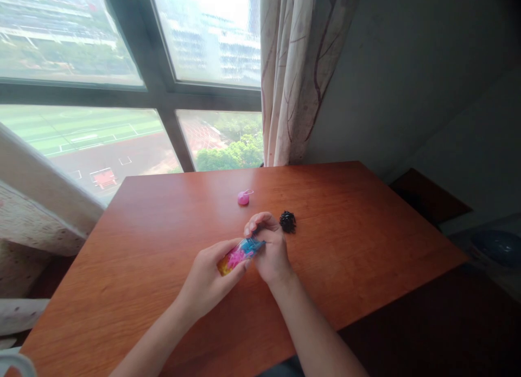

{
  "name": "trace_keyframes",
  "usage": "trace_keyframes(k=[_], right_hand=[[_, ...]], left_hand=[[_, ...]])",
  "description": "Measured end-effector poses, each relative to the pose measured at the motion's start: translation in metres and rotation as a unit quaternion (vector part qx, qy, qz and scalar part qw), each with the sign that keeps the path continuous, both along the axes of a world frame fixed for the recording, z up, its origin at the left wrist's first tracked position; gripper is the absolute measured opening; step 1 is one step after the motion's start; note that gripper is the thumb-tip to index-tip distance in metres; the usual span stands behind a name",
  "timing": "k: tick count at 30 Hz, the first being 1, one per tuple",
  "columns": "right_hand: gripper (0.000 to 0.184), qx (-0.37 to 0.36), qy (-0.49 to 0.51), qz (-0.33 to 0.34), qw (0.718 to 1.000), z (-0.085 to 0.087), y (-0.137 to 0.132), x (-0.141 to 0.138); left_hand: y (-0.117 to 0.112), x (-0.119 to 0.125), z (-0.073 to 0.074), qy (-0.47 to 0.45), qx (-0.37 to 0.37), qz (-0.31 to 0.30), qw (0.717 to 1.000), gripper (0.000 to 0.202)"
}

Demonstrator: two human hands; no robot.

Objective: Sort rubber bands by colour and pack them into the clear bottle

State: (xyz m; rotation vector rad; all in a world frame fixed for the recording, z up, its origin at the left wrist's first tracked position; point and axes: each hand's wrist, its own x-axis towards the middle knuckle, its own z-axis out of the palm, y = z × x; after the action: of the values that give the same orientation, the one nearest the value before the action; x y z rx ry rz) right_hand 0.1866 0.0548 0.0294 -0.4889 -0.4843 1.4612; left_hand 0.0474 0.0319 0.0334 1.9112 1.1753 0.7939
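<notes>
My left hand [214, 268] is closed around a small clear container of colourful little bands [238, 256], thumb on the near side and fingers on the far side. Yellow, pink and blue show in turn along it, the yellow nearest my left palm. The container lies tilted, its blue end pointing up and right against my right hand [272, 249]. That hand is cupped, fingers loosely curled around the blue end; whether anything lies in its palm is hidden. Just beyond it a pile of small black bands [287, 221] rests on the table. Farther back sits a pink lid with a loop [243, 198].
The brown wooden table [163, 225] reaches to a window [163, 97] at the back. Curtains [293, 78] hang on both sides. A white curved object [16, 360] stands at the lower left corner. A dark surface [427, 322] lies past the table's right front edge.
</notes>
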Motion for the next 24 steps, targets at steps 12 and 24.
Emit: trace_keyframes(k=[12, 24], right_hand=[[0.005, -0.026, 0.041, 0.009, 0.999, 0.002, 0.002, 0.010], [0.012, -0.067, -0.019, -0.062, 0.996, -0.002, 0.008, 0.012]], left_hand=[[0.000, 0.003, 0.001, 0.015, 0.010, -0.012, 1.000, 0.032], [0.001, 0.000, 0.001, 0.028, 0.009, -0.054, 0.998, 0.036]])
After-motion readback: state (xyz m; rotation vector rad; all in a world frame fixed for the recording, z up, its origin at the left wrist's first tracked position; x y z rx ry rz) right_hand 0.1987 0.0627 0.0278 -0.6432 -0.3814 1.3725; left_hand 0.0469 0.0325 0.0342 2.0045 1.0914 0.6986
